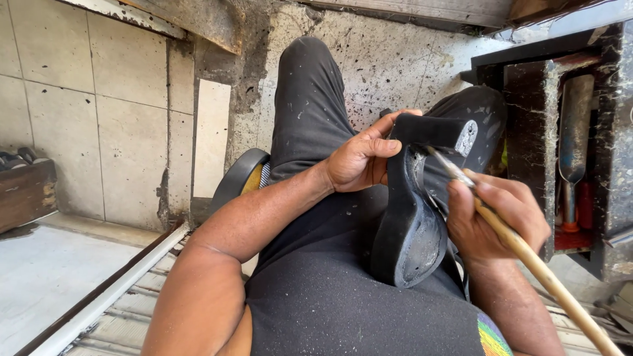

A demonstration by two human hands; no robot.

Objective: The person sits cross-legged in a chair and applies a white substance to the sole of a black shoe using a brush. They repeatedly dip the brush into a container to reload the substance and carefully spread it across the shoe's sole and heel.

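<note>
On my lap, my left hand (359,158) grips the black shoe (412,211) near its heel — sole up, long axis running away from me — while my right hand (494,214) pinches a brush (527,254) against the sole's right edge.

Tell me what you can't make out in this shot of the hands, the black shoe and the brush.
- Head view: upper of the black block-heeled shoe faces away; only its sole shows.
- Brush tip of the wooden-handled brush: too small to tell whether it carries glue.
- Right hand: its own knuckles hide the grip.
- Left hand: palm hidden behind the heel.
- Brush handle's end: cut off by the bottom edge.
</note>
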